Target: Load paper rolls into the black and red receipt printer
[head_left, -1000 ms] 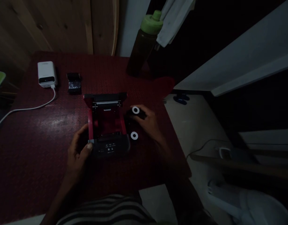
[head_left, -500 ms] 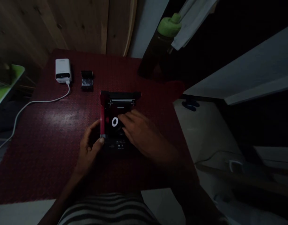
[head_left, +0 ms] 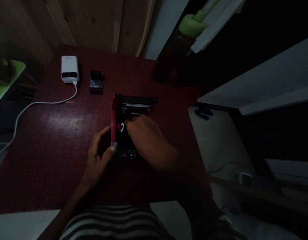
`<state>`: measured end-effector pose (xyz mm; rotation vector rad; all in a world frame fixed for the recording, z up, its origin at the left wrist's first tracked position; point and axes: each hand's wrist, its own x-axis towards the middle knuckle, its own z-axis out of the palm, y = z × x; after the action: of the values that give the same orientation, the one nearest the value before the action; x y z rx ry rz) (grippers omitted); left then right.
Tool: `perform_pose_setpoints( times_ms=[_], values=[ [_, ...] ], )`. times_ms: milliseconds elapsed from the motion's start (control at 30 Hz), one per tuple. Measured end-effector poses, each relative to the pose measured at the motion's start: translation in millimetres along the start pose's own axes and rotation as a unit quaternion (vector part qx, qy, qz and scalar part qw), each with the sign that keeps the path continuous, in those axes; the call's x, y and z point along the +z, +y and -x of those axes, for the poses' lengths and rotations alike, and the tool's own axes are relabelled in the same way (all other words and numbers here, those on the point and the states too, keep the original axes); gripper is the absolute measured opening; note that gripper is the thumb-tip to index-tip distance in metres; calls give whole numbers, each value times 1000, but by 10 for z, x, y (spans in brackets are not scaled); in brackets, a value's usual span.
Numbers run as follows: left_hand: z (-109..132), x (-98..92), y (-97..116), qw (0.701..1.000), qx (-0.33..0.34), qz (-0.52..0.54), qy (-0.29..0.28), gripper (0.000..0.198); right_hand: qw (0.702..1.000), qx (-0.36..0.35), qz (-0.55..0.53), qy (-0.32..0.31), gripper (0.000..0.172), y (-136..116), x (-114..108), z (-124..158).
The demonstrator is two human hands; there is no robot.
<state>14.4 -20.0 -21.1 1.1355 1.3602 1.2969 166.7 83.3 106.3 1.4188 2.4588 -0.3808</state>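
A boxy black-and-red device (head_left: 113, 128), much like a small printer, lies on the table with its top open. My left hand (head_left: 97, 161) grips its near left corner, thumb on the front edge and fingers along the red side. Inside the open bay sits a white ring (head_left: 122, 127), partly covered by my right hand (head_left: 143, 136). The fingers of that hand are curled down into the bay, and their tips are hidden. Whatever they pinch there cannot be made out. Small buttons or markings show on the front panel.
A white power bank (head_left: 70, 68) with a white cable (head_left: 51, 102) stands at the back left of the dark red table (head_left: 56, 150). Beside it lies a small black object (head_left: 96, 82) with a shiny middle. A green-capped bottle (head_left: 191, 26) rises at the back right.
My right hand has reached further left and deeper into the bay, covering more of the white ring. My left hand keeps its hold on the corner. The view has shifted slightly.
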Motion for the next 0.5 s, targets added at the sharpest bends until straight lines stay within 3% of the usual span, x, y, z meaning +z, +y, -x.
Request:
perform_pose_setpoints(
  times_ms=[200,400,500],
  values=[
    [-5,5,13,1000,-2,-6,5,59,999,1,-13,-40,44,33,14,-110],
    [3,6,39,1000,1,-9,-2,59,999,-9,-28,-37,41,95,73,-153],
    [2,-3,48,1000,-7,-6,-5,59,996,-19,-87,-21,42,195,129,-99]
  ],
)
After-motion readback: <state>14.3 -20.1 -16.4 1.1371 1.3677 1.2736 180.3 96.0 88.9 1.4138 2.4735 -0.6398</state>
